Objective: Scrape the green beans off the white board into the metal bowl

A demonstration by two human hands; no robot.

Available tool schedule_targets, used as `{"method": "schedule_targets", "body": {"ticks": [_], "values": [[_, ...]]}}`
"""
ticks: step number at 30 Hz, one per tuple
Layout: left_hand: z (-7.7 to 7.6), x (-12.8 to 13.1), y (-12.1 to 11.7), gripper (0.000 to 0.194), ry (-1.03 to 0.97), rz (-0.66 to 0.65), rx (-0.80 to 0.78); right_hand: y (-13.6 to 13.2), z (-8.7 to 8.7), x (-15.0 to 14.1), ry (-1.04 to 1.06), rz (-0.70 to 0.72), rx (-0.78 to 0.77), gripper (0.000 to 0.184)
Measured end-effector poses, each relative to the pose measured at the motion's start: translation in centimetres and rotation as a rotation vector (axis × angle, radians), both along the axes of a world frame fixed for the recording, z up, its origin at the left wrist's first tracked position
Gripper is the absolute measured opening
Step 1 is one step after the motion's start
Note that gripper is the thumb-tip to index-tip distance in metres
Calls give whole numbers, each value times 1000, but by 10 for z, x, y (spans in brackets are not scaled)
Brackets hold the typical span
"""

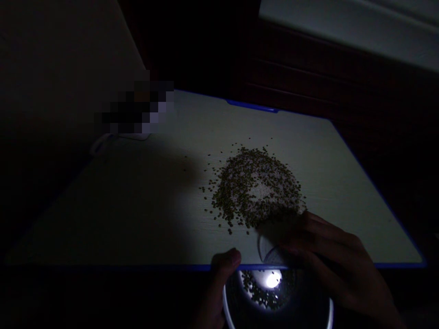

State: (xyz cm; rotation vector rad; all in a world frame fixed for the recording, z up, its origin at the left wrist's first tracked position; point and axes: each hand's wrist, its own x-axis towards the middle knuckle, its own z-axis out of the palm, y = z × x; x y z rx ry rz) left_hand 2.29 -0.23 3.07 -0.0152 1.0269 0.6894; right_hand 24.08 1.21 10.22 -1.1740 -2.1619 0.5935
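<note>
A pile of small green beans mixed with pale grains (236, 187) lies spread on a light board, with a paler patch in its middle. My right hand (329, 256) is at the pile's near edge, its fingers closed around a clear, round-edged piece, perhaps a cup (266, 249); shadow hides most of it. Below the board's near edge is a bowl (227, 307) with a pale rim, green beans and a bright glare inside. My left hand (221, 278) grips the bowl's left side, its thumb raised by the board edge; its other fingers are hidden.
The board (343, 192) has a blue edge and a blue clip-like strip (252, 106) at the back. A blurred-out object (137, 109) and a thin cable (133, 138) lie at the far left. Stray beans are scattered left of the pile. The surroundings are very dark.
</note>
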Motion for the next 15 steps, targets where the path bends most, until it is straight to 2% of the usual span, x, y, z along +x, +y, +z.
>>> {"method": "schedule_targets", "body": {"ticks": [3, 7, 10, 12, 15], "values": [[-3, 1, -1, 38, 39, 1, -46, -2, -2, 5, 37, -90, 19, 24], [-7, 1, -3, 55, 130, 78, -50, -4, -4, 11, 90, -435, 29, 14], [-7, -1, -4, 57, 197, 35, -117, -3, -5, 12, 117, -632, 33, 10], [-7, -1, -5, 53, 184, -12, -144, -2, -7, 11, 108, -629, 19, 13], [-9, -2, -5, 51, 137, 54, -40, 1, -7, 8, 55, -522, 0, 15]]}}
